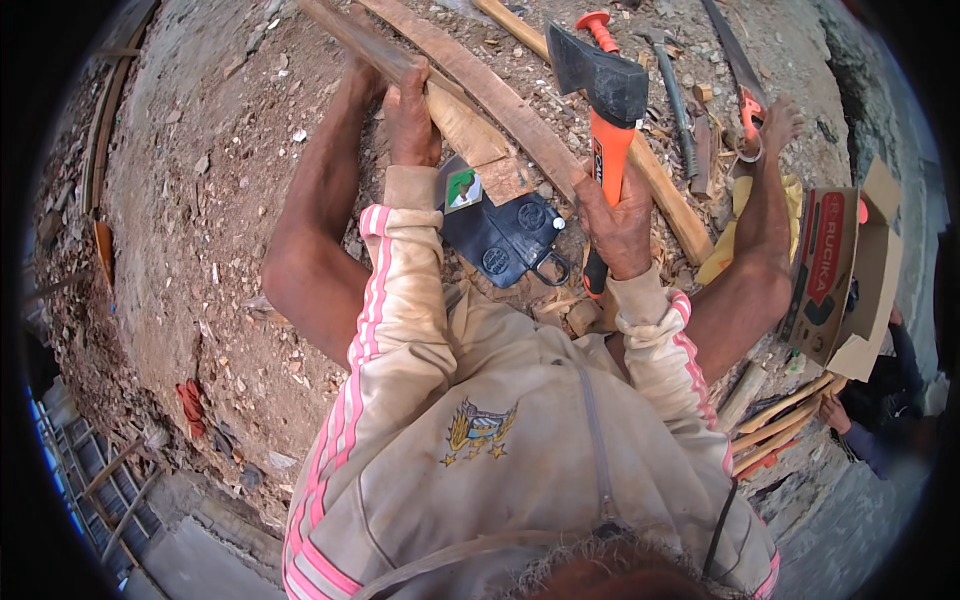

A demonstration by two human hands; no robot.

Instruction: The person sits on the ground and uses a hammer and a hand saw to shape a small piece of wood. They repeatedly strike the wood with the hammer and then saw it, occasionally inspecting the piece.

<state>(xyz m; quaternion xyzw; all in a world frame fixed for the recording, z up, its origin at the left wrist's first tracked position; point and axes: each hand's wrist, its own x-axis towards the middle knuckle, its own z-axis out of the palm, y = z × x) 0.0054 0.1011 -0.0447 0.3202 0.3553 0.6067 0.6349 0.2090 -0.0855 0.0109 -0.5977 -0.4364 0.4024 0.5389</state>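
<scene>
The left hand (412,125) is closed, its fingers wrapped around a wooden piece (468,128). The piece slants down between the knees from the upper left, its pale cut end lying by a dark blue folded cover (497,240) with a green-and-white label. The right hand (622,222) is shut around the orange handle of an axe (609,150), the dark butt protruding below the fist. The axe head is black and stands above the fist, toward the far side; whether it touches anything beneath cannot be determined.

A long plank (485,75) runs between the two hands, beside the held piece. A paler stick (668,195) passes behind the axe. To the right lie a hammer (678,100) and a saw (738,60) with an orange handle, on rubble-strewn ground (210,240). An open cardboard box (828,280) stands at far right; below it, a co-worker's hand (834,412) touches several sticks (780,427).
</scene>
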